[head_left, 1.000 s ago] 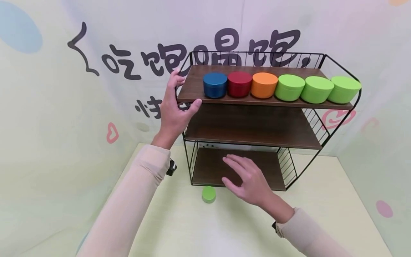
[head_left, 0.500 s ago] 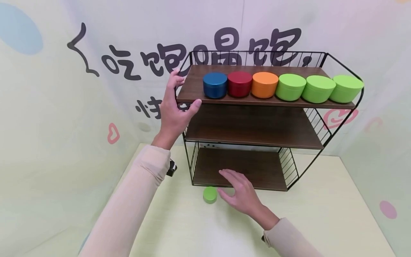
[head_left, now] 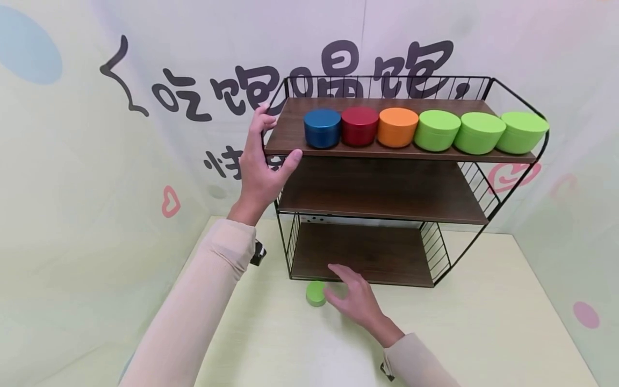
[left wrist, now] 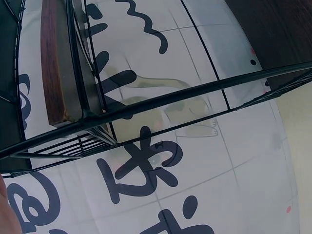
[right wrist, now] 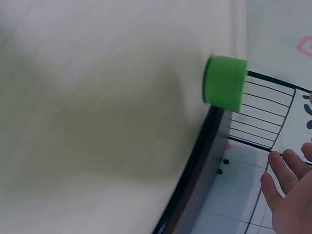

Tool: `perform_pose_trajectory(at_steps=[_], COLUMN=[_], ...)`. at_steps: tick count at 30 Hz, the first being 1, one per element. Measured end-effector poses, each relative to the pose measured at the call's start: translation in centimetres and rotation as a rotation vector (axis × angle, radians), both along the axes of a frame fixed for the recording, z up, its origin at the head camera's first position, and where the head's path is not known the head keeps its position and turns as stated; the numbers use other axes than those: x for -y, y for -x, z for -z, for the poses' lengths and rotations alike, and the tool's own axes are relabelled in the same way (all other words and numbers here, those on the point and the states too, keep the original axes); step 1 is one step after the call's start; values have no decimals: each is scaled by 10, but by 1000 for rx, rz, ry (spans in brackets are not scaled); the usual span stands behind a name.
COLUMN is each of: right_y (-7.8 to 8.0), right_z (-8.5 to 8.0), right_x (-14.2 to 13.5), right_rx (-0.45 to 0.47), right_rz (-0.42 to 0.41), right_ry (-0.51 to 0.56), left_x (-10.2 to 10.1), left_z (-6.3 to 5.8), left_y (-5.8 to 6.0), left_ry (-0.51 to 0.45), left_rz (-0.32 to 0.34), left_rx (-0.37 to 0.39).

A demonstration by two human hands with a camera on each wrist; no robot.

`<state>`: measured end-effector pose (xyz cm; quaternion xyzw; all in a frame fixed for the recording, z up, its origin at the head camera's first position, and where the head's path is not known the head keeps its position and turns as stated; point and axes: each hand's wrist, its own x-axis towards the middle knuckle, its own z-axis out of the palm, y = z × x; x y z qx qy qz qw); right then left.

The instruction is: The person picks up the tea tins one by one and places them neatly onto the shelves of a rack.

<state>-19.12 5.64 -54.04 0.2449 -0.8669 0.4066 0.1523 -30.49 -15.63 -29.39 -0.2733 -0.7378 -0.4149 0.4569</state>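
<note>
A black wire rack with three wooden shelves stands on a pale green table. My left hand grips the left end of the top shelf, fingers over the wire end and thumb on the board's front edge. A small green tin lies on the table in front of the rack's lower left corner. My right hand hovers just right of it with fingers spread and holds nothing; I cannot tell whether it touches. In the right wrist view the green tin lies beside the rack's base, with my fingertips apart from it.
On the top shelf stand a blue tin, a red tin, an orange tin and three larger green tins in a row. The middle shelf and bottom shelf hold nothing. Printed walls close in behind and at both sides.
My right hand has moved left and down from in front of the bottom shelf to beside the small green tin. The left hand keeps its grip on the top shelf.
</note>
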Motion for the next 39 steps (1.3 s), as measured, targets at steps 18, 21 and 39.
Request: perform_pose_trajectory(at_steps=[18,21,39], right_y=[-1,0,1], right_z=[31,35,51], right_x=[15,17,26], right_rx=[84,95,133], right_rz=[13,22,28], right_ry=[-17,-26,-24], left_x=[-13,-14,-14], left_z=[-23,-23,-22], left_y=[-33,-35,-33], left_ry=[-38,-34,-35], left_rz=[57,57,61], left_rx=[-13,6,10])
